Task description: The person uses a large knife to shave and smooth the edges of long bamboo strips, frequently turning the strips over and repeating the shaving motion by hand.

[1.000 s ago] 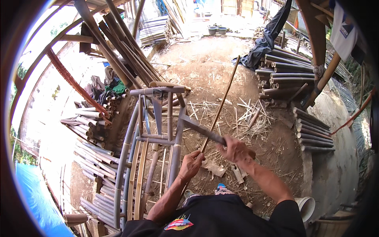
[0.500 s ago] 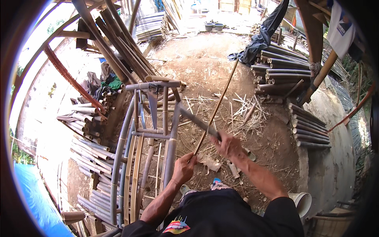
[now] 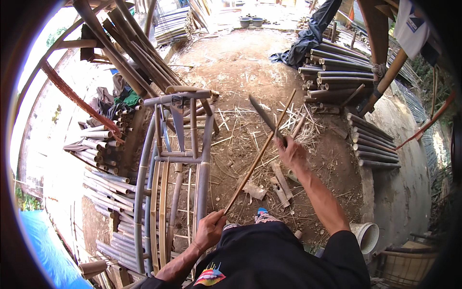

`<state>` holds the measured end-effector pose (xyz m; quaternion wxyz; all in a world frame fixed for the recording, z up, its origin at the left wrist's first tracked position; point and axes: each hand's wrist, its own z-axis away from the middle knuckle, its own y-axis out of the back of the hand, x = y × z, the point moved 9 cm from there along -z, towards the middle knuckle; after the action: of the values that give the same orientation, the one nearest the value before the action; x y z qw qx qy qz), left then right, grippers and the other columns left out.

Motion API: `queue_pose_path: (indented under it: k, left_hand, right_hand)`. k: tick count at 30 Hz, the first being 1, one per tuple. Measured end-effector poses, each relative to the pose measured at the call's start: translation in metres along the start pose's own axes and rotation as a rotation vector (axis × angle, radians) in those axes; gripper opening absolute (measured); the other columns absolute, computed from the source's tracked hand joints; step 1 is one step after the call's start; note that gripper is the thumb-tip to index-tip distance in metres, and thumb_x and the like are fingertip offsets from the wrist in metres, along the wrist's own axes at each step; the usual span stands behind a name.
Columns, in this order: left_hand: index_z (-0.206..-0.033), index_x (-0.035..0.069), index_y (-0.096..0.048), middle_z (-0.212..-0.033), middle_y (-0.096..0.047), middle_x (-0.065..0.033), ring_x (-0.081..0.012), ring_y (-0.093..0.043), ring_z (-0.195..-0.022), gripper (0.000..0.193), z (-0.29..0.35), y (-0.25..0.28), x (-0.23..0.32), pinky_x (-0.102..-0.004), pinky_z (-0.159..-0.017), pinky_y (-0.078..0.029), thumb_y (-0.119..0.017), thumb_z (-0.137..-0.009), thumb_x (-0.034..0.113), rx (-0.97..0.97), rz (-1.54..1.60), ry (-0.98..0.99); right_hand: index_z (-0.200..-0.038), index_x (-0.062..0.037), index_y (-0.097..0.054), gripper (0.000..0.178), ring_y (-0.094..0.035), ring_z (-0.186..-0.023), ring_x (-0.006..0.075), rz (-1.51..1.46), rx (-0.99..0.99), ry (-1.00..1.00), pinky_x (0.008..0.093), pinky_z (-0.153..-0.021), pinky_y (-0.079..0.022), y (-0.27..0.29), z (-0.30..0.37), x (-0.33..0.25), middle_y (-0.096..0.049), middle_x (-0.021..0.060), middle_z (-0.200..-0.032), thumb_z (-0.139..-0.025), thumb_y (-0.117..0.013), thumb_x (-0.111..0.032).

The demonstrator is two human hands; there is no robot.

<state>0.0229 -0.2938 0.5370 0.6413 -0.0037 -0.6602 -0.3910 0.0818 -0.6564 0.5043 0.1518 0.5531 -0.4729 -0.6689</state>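
A long, thin bamboo strip (image 3: 259, 160) slants up and away to the right, its near end gripped in my left hand (image 3: 210, 230) close to my body. My right hand (image 3: 293, 153) is closed around the handle of a machete (image 3: 261, 111), whose dark blade points up and to the left. Blade and strip cross just ahead of my right fingers; whether they touch I cannot tell. Beside my left arm stands a bamboo frame (image 3: 206, 166) with a handsaw (image 3: 177, 124) hanging on its upper part.
Shavings (image 3: 301, 127) and cut bamboo pieces (image 3: 280, 185) litter the dirt ground ahead. Bamboo poles are stacked at the right (image 3: 341, 72) and left (image 3: 108, 192). A white bucket (image 3: 368, 237) lies by my right elbow. Two dark tubs (image 3: 251, 21) stand far off.
My left hand has drawn back toward my body with the strip. My right hand has moved up and right, and the machete blade now points more steeply upward.
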Motion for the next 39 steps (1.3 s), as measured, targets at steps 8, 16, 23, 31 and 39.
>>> queue_pose_path:
  k: [8,16,23,31,39]
  left_hand:
    - [-0.104,-0.002,-0.063,-0.077,-0.059,-0.0172,-0.0322,-0.062,-0.069,0.019,0.040,0.009,-0.011,-0.0382,-0.063,-0.048,-0.060,-0.088,0.007,-0.051,-0.052,-0.019]
    - [-0.128,0.004,-0.057,-0.067,-0.056,0.0011,-0.0038,-0.047,-0.050,0.037,0.061,0.013,-0.071,-0.0203,-0.046,-0.039,-0.046,-0.102,0.027,-0.194,0.373,0.385]
    - [-0.134,0.001,-0.050,-0.066,-0.050,0.0031,-0.0033,-0.041,-0.048,0.040,-0.087,-0.027,0.008,-0.0192,-0.041,-0.030,-0.051,-0.100,0.022,-0.115,0.743,0.300]
    - [-0.135,-0.002,-0.048,-0.069,-0.046,0.0051,-0.0032,-0.040,-0.056,0.041,-0.089,-0.035,0.018,-0.0191,-0.047,-0.032,-0.053,-0.100,0.018,-0.103,0.771,0.222]
    - [-0.135,-0.002,-0.048,-0.071,-0.045,0.0054,-0.0029,-0.039,-0.057,0.041,-0.050,-0.037,0.008,-0.0196,-0.048,-0.031,-0.053,-0.100,0.019,-0.202,0.786,0.264]
  right_hand:
    - [-0.096,-0.0046,-0.059,0.075,-0.038,-0.037,0.0060,0.176,0.085,-0.080,0.0266,-0.029,-0.029,0.045,-0.045,0.063,-0.047,-0.0007,-0.053,-0.091,-0.027,-0.073]
    - [-0.093,-0.0076,-0.060,0.070,-0.052,-0.047,0.0132,0.087,0.255,-0.129,0.0368,-0.040,-0.044,0.097,-0.058,0.080,-0.055,0.0016,-0.060,-0.092,-0.031,-0.071]
    - [-0.084,-0.0105,-0.056,0.056,-0.057,-0.048,0.0197,0.038,0.067,0.629,0.0401,-0.047,-0.050,-0.029,0.088,-0.117,-0.057,0.0054,-0.061,-0.092,-0.043,-0.065]
    - [-0.080,-0.0106,-0.056,0.057,-0.055,-0.044,0.0192,-0.042,-0.003,0.562,0.0365,-0.040,-0.046,-0.015,0.068,-0.102,-0.056,0.0046,-0.056,-0.093,-0.041,-0.064]
    - [-0.081,-0.0117,-0.053,0.053,-0.043,-0.039,0.0095,-0.010,0.043,0.385,0.0293,-0.033,-0.037,0.011,0.029,-0.061,-0.050,-0.0009,-0.055,-0.093,-0.044,-0.062]
